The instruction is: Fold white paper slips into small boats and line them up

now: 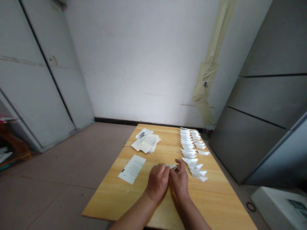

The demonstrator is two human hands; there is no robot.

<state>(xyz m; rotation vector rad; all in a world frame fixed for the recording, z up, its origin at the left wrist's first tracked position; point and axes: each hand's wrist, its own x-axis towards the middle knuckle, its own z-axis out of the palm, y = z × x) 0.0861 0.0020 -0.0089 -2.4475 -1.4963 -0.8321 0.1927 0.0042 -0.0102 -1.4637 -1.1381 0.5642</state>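
My left hand (157,180) and my right hand (179,179) are pressed close together over the middle of the wooden table (216,201). Both pinch a small folded piece of printed paper (171,166) at their fingertips. Just right of my right hand lie two rows of folded paper boats (192,147), running from the near middle toward the far edge. A flat printed sheet (132,168) lies left of my left hand.
A loose pile of printed paper sheets (146,142) sits at the table's far left. A grey cabinet (268,105) stands close on the right, white doors (35,80) on the left, a white wall behind. A white box (283,204) is on the floor at lower right.
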